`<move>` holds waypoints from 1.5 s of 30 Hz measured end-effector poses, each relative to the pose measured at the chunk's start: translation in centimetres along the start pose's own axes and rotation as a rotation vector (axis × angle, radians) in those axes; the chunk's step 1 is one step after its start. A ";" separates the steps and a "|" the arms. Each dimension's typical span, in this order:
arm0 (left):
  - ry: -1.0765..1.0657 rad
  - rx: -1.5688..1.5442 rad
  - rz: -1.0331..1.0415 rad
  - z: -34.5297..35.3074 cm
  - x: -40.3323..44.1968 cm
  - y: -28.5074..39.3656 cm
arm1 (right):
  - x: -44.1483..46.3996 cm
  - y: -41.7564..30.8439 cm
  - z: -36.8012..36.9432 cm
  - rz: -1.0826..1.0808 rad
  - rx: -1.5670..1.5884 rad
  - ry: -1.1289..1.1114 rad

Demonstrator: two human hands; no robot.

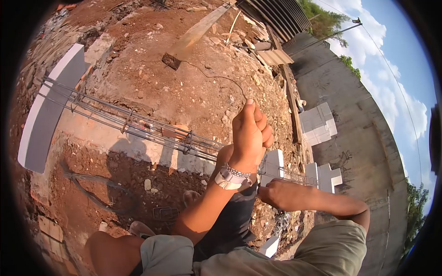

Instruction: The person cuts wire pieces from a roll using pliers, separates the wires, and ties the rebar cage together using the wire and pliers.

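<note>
My left hand [251, 131] is raised in the middle of the view, thumb pressed against curled fingers. A thin dark wire [216, 76] leaves its thumb tip and curves back over the soil. Lower and to the right, my right hand [275, 194] is closed beside the steel rebar cage [133, 120]. What it grips is hidden by the fingers. The cage, long bars with tied square stirrups, runs from the left across to my legs and continues beyond my left arm.
A pale block [50, 110] stands upright at the cage's left end. More white blocks [318, 123] stand near the concrete wall [354, 133]. A wooden beam [198, 34] lies on the reddish soil. Bent wire [92, 193] and a loose stirrup [165, 214] lie by my feet.
</note>
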State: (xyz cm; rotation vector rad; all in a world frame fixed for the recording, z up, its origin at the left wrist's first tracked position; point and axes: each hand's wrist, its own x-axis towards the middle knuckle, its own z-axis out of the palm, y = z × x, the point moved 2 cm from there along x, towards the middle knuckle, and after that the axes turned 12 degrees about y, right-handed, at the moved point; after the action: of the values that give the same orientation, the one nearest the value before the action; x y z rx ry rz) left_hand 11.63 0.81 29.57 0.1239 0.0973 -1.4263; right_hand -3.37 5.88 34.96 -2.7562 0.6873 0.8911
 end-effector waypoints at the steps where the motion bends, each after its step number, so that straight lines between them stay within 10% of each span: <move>1: 0.009 0.005 -0.016 -0.3 0.2 -0.8 | 0.1 -2.1 -0.7 -0.173 0.251 0.040; 2: 0.017 0.014 -0.037 -0.6 0.4 -1.3 | -0.1 -3.2 -4.5 -0.283 0.388 0.082; 7: 0.011 -0.001 -0.021 -0.2 -0.5 0.1 | -2.4 2.9 -14.0 0.508 0.175 0.895; 9: -0.044 -0.017 0.006 1.0 -1.7 1.2 | -1.1 6.4 -10.2 0.617 -0.075 0.705; 13: 0.001 -0.013 0.010 0.5 -0.8 1.8 | 0.8 0.2 0.3 0.101 -0.045 -0.007; 16: -0.030 0.059 0.071 0.0 -0.2 0.9 | -0.2 -3.8 -7.2 -0.310 0.518 0.169; 21: -0.036 0.015 0.027 0.1 -1.0 0.9 | -2.5 4.8 -12.0 0.354 0.714 0.855; 24: -0.032 -0.038 0.061 1.3 -2.2 1.7 | -0.3 6.2 -6.4 0.503 0.152 0.601; 27: 0.049 -0.027 0.080 0.0 -0.3 2.1 | -0.1 0.2 -0.5 0.136 -0.279 0.186; 30: 0.048 0.017 0.098 -0.4 0.7 1.7 | -0.9 -3.8 -8.1 -0.178 0.572 0.077; 34: -0.002 -0.033 0.110 -0.6 0.7 1.7 | -2.4 4.0 -11.0 0.296 0.996 0.848; 38: -0.074 0.005 0.138 1.0 -0.9 2.1 | -0.4 6.1 -3.1 0.674 0.255 0.377; 41: -0.030 0.029 0.110 0.8 -0.2 1.3 | -1.1 -1.4 -0.3 0.139 -0.242 -0.008; 43: -0.035 0.025 0.076 0.6 0.3 0.1 | -1.6 -2.8 -5.4 -0.060 0.470 -0.223; 45: -0.038 0.020 0.037 0.1 0.3 -0.6 | -2.5 -1.6 -10.5 -0.326 0.921 0.104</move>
State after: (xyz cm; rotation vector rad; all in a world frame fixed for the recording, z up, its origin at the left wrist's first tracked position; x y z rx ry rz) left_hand 11.08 0.46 29.57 0.1143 0.0494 -1.3925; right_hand 0.97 5.19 44.92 -1.9889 0.4666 0.2460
